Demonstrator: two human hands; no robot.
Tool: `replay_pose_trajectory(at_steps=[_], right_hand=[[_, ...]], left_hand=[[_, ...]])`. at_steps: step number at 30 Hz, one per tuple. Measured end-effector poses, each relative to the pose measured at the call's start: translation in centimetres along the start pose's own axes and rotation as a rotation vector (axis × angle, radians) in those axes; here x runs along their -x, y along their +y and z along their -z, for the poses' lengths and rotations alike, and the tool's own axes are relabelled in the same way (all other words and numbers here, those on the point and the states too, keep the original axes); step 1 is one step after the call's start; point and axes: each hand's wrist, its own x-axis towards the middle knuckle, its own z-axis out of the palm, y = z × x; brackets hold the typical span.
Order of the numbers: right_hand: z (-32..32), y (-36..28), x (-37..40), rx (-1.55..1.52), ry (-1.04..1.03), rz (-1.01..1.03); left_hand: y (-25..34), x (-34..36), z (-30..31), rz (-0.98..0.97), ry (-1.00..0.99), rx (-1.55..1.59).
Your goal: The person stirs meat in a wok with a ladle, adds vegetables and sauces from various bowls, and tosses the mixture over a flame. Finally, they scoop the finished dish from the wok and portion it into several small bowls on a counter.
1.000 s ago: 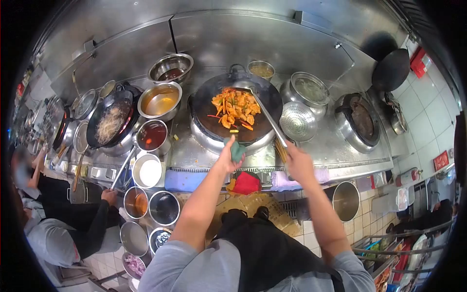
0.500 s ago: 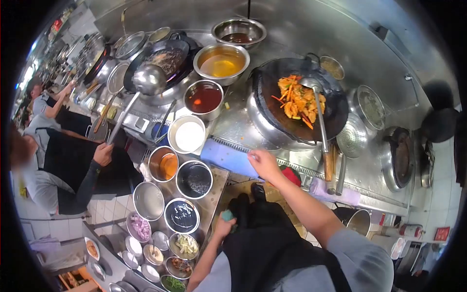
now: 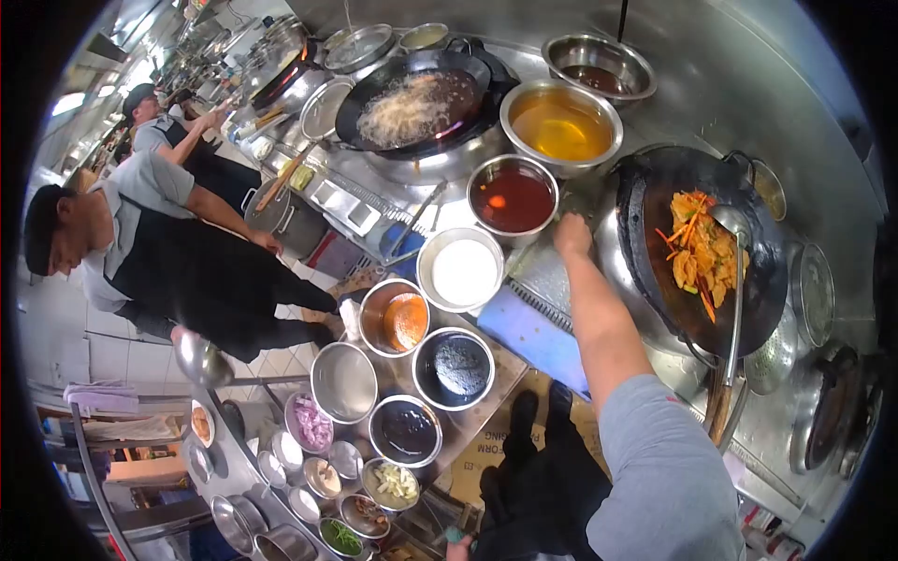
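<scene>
My right hand (image 3: 572, 236) is stretched over the steel counter, between the bowl of red liquid (image 3: 513, 198) and the wok (image 3: 645, 252). Its fingers look curled; whatever they hold, if anything, is hidden. Inside the wok lie orange-brown food pieces with carrot strips (image 3: 700, 251), and a long-handled ladle (image 3: 737, 280) rests in it. At the bottom edge my left hand (image 3: 458, 550) is mostly cut off, closed round a small teal-green thing (image 3: 455, 535), perhaps a cloth. A blue folded cloth (image 3: 533, 338) lies along the counter edge below my right forearm.
A bowl of yellow oil (image 3: 561, 129) and a bubbling wok (image 3: 412, 107) stand at the back. Several seasoning containers, including one of white powder (image 3: 460, 271), crowd the left side. A co-worker (image 3: 159, 224) stands at left, holding a ladle (image 3: 204, 360) low.
My view has swung left. My right hand has moved from above the blue cloth to farther back beside the red-liquid bowl. The co-worker's ladle has dropped from the back wok to low down.
</scene>
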Motion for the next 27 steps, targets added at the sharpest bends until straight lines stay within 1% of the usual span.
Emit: replay_pose_trajectory(at_steps=[4, 7, 9, 11, 13, 14, 15, 16, 17, 18, 19, 21, 22, 23, 25, 27], right_hand=[[1.2, -0.4, 0.4, 0.015, 0.015, 0.02], [0.3, -1.0, -0.2, 0.043, 0.077, 0.05], [-0.2, -1.3, -0.5, 0.004, 0.042, 0.048], [-0.6, -0.5, 0.2, -0.048, -0.027, 0.052], [0.2, 1.2, 3.4, 0.018, 0.097, 0.197], [2.6, 1.2, 5.9, -0.013, -0.056, 0.114], [5.8, 1.5, 9.1, -0.025, -0.191, 0.174], [7.1, 1.8, 11.4, -0.028, -0.237, 0.198], [9.3, 2.4, 13.5, -0.02, -0.312, 0.286], [14.5, 2.2, 16.3, -0.139, -0.347, 0.295], [18.1, 2.6, 17.3, -0.132, -0.314, 0.278], [23.6, 4.7, 18.5, -0.37, -0.081, 0.165], [25.0, 7.0, 18.5, -0.269, 0.281, 0.144], [26.5, 9.4, 18.7, -0.157, 0.637, 0.12], [32.6, 12.9, 21.3, -0.387, 0.463, -0.093], [35.9, 15.5, 25.5, -0.49, 0.35, -0.158]], left_hand=[[0.3, -0.7, 0.1, 0.093, -0.113, 0.249], [-0.6, -1.4, 0.6, 0.138, -0.198, 0.397], [-1.5, -2.0, 1.1, 0.142, -0.248, 0.479], [-0.1, -2.8, 1.6, 0.083, -0.187, 0.375], [2.2, -4.1, 2.2, 0.007, -0.162, 0.252], [3.3, -4.7, 2.6, -0.028, -0.163, 0.197], [4.4, -5.4, 2.6, -0.062, -0.172, 0.149], [5.2, -6.1, 2.6, -0.095, -0.179, 0.099], [6.0, -6.8, 2.6, -0.13, -0.183, 0.048], [6.8, -7.7, 2.6, -0.173, -0.188, -0.006], [7.5, -8.5, 2.6, -0.22, -0.189, -0.064], [8.8, -10.5, 2.1, -0.348, -0.196, -0.207], [9.0, -11.8, 1.8, -0.435, -0.197, -0.3], [9.4, -13.2, 1.5, -0.584, -0.189, -0.443], [9.9, -16.7, 0.4, -1.079, -0.096, -0.838], [11.4, -19.7, -1.1, -1.526, 0.081, -1.142]])
